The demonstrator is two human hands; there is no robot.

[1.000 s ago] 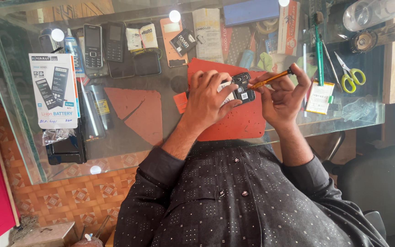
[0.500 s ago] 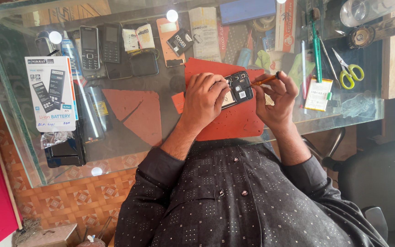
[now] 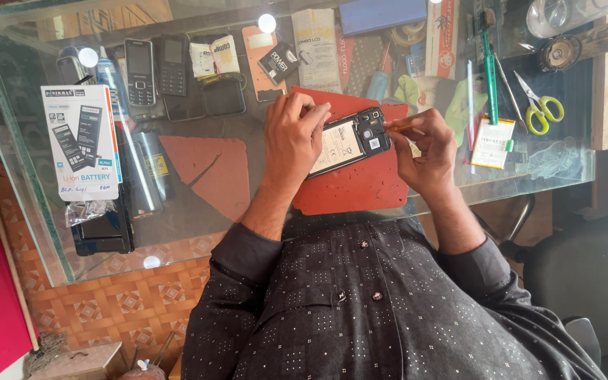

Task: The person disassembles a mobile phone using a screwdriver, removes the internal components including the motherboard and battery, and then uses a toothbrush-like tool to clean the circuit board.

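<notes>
Partly hidden tool (image 3: 397, 128) (hands (image 3: 291, 137) covering)

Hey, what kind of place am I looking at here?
Most likely a phone repair counter. The left hand steadies an opened phone on a red mat, old handsets lie on the glass counter, and a boxed battery sits nearby.

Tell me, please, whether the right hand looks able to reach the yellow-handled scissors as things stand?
Probably yes: the scissors lie on the glass counter beside the right hand, with only a flat white pack between; that hand does hold a screwdriver, though.
</notes>
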